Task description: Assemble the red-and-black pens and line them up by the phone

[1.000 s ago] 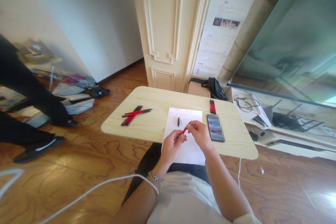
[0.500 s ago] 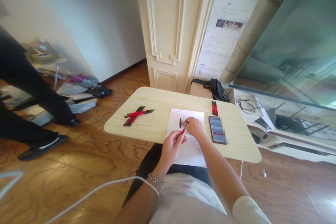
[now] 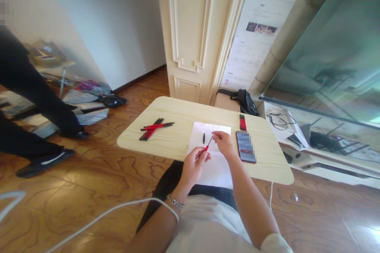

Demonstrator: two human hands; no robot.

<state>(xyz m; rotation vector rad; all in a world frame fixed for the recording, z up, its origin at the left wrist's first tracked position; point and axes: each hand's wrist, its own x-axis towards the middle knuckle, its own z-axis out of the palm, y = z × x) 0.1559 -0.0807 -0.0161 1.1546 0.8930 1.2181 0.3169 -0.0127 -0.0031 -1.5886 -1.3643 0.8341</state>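
Red is showing in my left hand (image 3: pixel 194 163), which is pinching a barrel (image 3: pixel 206 148); a thin dark refill (image 3: pixel 210 140) is sticking out of it, slanting toward the far edge of the surface (image 3: pixel 173 106). My right hand (image 3: pixel 224 142) is pinching at the refill's end, and I cannot tell whether something tiny is sitting between those fingertips. Both are working above the paper (image 3: pixel 212 170), which is hanging over the near edge. On it, just beside the refill, a black tip (image 3: pixel 204 138) is lying loose. I am judging that an opened pen is being handled, the refill being the part getting attention. Next, I am thinking, the move is calling for a steady barrel and a light pinch, with the refill staying in line. Crossed pens (image 3: pixel 154 128) are lying toward the left edge, three pens (image 3: pixel 242 122) are resting near the far right corner, and a phone (image 3: pixel 244 142) is lying just nearer than those.
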